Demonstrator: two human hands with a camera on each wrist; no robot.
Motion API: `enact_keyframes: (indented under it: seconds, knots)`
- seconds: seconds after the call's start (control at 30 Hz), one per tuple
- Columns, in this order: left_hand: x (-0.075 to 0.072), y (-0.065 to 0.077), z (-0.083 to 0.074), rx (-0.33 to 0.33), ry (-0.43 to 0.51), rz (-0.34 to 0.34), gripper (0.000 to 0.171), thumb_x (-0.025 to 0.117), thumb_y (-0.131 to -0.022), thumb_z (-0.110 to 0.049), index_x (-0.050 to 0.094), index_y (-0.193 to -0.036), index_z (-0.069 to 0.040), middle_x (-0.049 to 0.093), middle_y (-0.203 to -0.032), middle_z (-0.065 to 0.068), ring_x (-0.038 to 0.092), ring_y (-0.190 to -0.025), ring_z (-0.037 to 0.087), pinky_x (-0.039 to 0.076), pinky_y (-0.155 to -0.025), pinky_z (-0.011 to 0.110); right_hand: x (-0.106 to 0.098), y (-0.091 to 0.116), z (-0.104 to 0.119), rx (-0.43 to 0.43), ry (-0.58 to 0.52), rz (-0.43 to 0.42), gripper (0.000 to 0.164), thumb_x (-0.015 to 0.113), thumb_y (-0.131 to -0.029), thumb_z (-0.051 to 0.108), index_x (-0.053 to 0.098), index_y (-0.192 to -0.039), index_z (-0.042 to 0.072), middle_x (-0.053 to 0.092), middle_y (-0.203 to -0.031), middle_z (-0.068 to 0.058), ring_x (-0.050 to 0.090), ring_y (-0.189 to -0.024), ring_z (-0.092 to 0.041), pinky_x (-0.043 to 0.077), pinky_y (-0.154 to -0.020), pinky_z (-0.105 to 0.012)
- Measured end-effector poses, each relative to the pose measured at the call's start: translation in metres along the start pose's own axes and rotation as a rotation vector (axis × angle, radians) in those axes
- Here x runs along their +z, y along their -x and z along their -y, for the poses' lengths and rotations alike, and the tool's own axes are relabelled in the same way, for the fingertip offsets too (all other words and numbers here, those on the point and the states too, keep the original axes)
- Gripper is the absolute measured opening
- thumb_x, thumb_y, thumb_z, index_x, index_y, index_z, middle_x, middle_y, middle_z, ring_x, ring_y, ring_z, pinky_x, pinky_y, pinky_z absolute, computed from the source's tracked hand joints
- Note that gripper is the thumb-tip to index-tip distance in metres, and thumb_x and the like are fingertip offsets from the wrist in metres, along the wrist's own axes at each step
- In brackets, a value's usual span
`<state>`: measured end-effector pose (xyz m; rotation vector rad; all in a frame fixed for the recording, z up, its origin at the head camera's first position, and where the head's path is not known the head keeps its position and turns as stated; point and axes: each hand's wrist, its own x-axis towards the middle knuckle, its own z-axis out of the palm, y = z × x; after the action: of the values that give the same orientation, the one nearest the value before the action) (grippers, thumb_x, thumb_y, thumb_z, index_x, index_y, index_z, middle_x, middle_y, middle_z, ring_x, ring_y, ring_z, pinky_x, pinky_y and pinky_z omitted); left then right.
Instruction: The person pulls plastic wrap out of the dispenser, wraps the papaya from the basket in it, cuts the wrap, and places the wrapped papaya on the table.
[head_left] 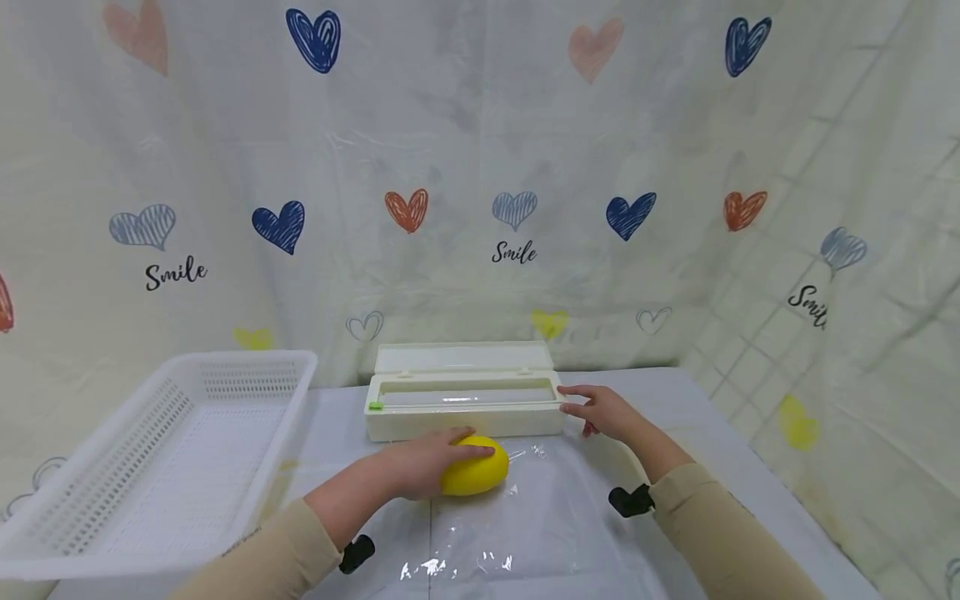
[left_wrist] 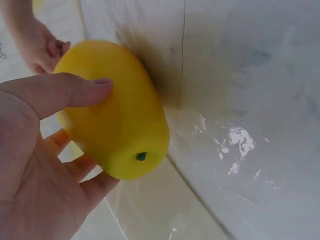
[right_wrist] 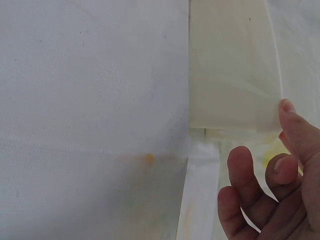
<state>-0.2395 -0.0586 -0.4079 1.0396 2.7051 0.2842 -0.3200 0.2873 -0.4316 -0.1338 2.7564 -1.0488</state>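
A smooth yellow oval fruit (head_left: 476,467) with a small green stem end is held in my left hand (head_left: 427,463). In the left wrist view, the thumb lies across the fruit (left_wrist: 117,110) and the fingers reach beneath it. Behind it stands a cream cling film dispenser (head_left: 465,422), its lid raised at the back and its roll showing. Clear film (head_left: 525,500) is spread in front of the dispenser, under the fruit. At the dispenser's right end, my right hand (head_left: 609,412) touches with extended thumb and forefinger; in the right wrist view its other fingers are loosely bent.
A large white plastic basket (head_left: 288,417) with slotted walls stands on the left of the white table (head_left: 652,387). A curtain (head_left: 480,150) printed with hearts hangs close behind and along the right side. Both wrists carry black mounts.
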Motion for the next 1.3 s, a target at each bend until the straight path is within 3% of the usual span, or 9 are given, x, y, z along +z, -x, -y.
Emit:
enact_keyframes:
  seconds: [0.47, 0.7, 0.87, 1.07, 1.3]
  knots:
    - [0.017, 0.002, 0.016, -0.002, 0.051, -0.064, 0.102, 0.073, -0.076, 0.004, 0.029, -0.153, -0.047, 0.024, -0.162, -0.01, 0.032, -0.144, 0.029, 0.036, -0.111, 0.05, 0.005, 0.004, -0.008, -0.036, -0.01, -0.037, 0.056, 0.067, -0.095, 0.036, 0.052, -0.145, 0.016, 0.063, -0.07, -0.007, 0.062, -0.065, -0.024, 0.046, -0.062, -0.032]
    - [0.019, 0.005, 0.02, -0.006, 0.071, -0.101, 0.1, 0.079, -0.075, -0.007, 0.029, -0.155, -0.041, 0.023, -0.163, -0.006, 0.032, -0.144, 0.029, 0.038, -0.109, 0.051, 0.005, 0.008, -0.012, -0.041, -0.035, -0.057, 0.062, 0.067, -0.094, 0.04, 0.047, -0.149, 0.019, 0.06, -0.068, -0.005, 0.06, -0.068, -0.021, 0.045, -0.067, -0.032]
    - [0.019, 0.01, 0.025, -0.001, 0.087, -0.134, 0.098, 0.082, -0.076, -0.017, 0.029, -0.156, -0.037, 0.023, -0.163, -0.006, 0.033, -0.143, 0.029, 0.04, -0.108, 0.05, 0.001, 0.013, -0.013, -0.09, -0.031, -0.059, 0.059, 0.067, -0.095, 0.037, 0.049, -0.148, 0.019, 0.062, -0.07, -0.005, 0.059, -0.071, -0.021, 0.046, -0.066, -0.033]
    - [0.013, 0.026, 0.03, -0.014, 0.139, -0.183, 0.091, 0.082, -0.08, -0.028, 0.031, -0.155, -0.035, 0.022, -0.163, -0.005, 0.03, -0.144, 0.029, 0.039, -0.108, 0.053, -0.007, 0.023, -0.013, -0.166, 0.0, -0.056, 0.056, 0.07, -0.092, 0.037, 0.055, -0.142, 0.015, 0.068, -0.088, -0.009, 0.062, -0.077, -0.02, 0.05, -0.068, -0.033]
    - [0.006, 0.055, 0.027, -0.042, 0.185, -0.232, 0.077, 0.081, -0.082, -0.038, 0.042, -0.149, -0.035, 0.03, -0.159, -0.005, 0.035, -0.142, 0.027, 0.043, -0.105, 0.051, -0.01, 0.044, -0.004, -0.234, 0.097, -0.065, 0.048, 0.075, -0.088, 0.037, 0.066, -0.129, 0.014, 0.064, -0.094, 0.003, 0.059, -0.084, -0.016, 0.051, -0.069, -0.032]
